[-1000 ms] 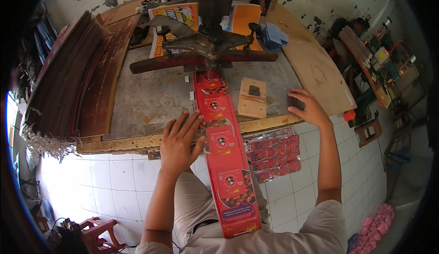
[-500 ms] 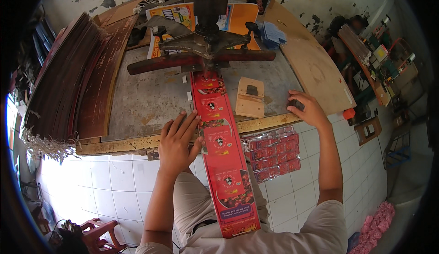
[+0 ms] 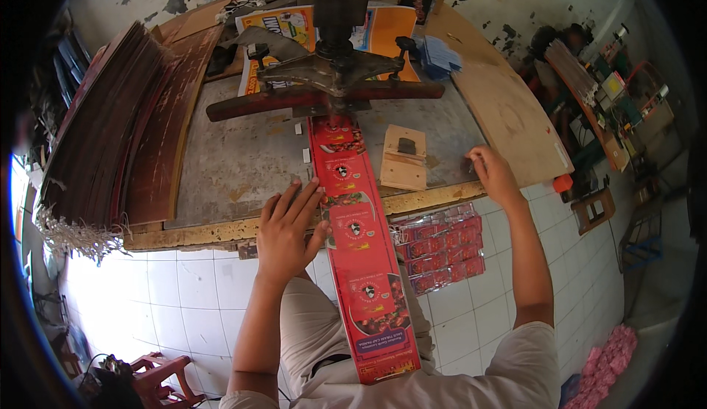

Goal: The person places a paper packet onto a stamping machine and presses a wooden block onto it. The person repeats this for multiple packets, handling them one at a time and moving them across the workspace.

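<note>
On your left, a stack of dark reddish-brown boards [image 3: 110,129] rests on the grey-topped workbench [image 3: 236,166]. Next, your left hand [image 3: 284,228] lies with fingers spread, fingertips at the left edge of a long, narrow red printed strip [image 3: 361,251]. The strip's long axis runs from a dark metal press [image 3: 335,74] over the bench's front edge to your lap, slanting slightly rightward towards you. It looks flat, with repeated round emblems, small lettering, food pictures, and pale writing on a purple panel near your end. Right of it sits a pale wooden block [image 3: 402,175]. Farthest right, your right hand [image 3: 497,177], well apart from the left, has curled fingers beside a dark blurred shape [image 3: 466,164]; whether it grips anything cannot be told.
</note>
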`<state>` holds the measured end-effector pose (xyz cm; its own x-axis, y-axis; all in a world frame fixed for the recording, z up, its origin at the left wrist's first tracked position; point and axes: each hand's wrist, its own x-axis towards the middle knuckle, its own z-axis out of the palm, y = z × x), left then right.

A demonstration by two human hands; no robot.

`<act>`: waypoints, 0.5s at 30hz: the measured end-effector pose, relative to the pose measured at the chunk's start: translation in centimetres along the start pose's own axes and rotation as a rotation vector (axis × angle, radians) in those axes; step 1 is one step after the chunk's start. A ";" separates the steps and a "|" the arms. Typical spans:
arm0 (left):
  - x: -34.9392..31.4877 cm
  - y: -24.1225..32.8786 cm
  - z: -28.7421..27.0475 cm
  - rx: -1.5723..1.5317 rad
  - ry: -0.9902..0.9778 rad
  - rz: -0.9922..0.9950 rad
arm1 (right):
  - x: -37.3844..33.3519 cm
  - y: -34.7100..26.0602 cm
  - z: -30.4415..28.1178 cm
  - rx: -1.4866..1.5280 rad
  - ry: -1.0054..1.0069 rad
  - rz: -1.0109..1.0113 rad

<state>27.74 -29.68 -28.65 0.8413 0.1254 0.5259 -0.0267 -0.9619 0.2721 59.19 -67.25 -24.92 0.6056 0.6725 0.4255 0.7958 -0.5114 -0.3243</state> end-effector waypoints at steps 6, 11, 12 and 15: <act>0.3 0.3 0.1 -0.017 0.004 0.001 | 1.1 3.0 0.2 0.302 0.142 0.264; -0.1 0.1 -0.1 -0.018 -0.013 -0.018 | 4.5 -3.9 -1.4 -0.065 0.491 -0.007; -0.1 0.1 -0.1 -0.027 -0.020 -0.019 | 5.0 -5.0 -0.8 -0.082 0.480 -0.100; 0.0 0.0 0.0 -0.031 -0.016 -0.013 | 6.7 -7.4 1.2 -0.103 0.305 -0.286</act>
<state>27.70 -29.69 -28.64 0.8504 0.1336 0.5090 -0.0322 -0.9522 0.3036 57.38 -58.34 -20.74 0.3208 0.6140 0.7212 0.9182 -0.3885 -0.0777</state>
